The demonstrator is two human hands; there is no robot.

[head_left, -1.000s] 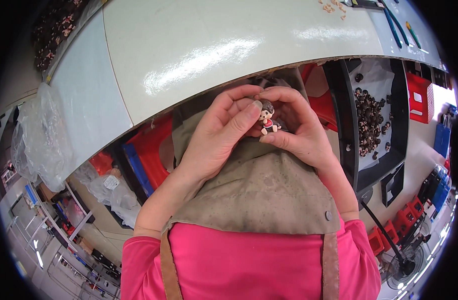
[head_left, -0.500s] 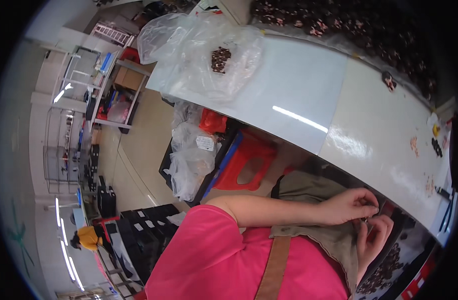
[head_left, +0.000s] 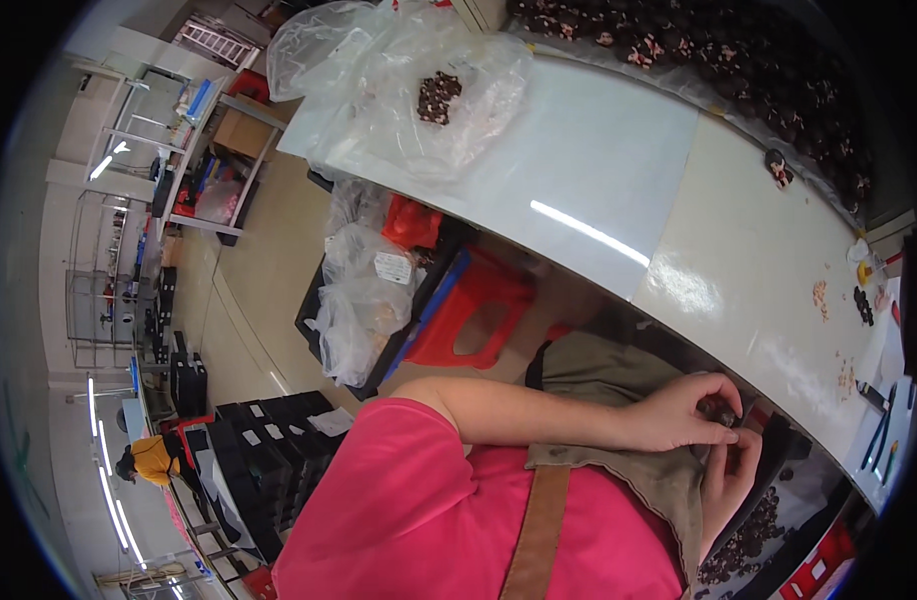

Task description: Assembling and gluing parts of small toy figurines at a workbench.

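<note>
In the head view, your two hands are together at the right of the picture, in front of your olive-brown cloth apron [head_left: 604,372] and just off the edge of the glossy white tabletop [head_left: 744,245]. Your left hand [head_left: 684,412] curls its thumb and fingers around a small dark-brown rounded figurine [head_left: 717,409], which shows in the gap between them. Your right hand [head_left: 734,468] sits just below, its bent fingers up against the left thumb; you cannot tell from here whether it also grips the figurine, as the left hand partly hides it. Your bare left forearm crosses the apron from the sleeve of your bright pink shirt [head_left: 379,500].

Below your right hand, dark-brown pieces [head_left: 744,545] lie on a pale sheet beneath the table edge. On the tabletop, a single dark-brown and pink figurine [head_left: 778,168] lies near a broad heap of similar dark-brown and pink figurines [head_left: 709,75] along the far side. Small pale beige bits [head_left: 821,300] are scattered toward the right, with blue-handled tools [head_left: 879,440] near the right edge. At the far left corner lies a crumpled clear plastic bag [head_left: 379,130]. Under the table stands a red plastic stool [head_left: 501,305].
</note>
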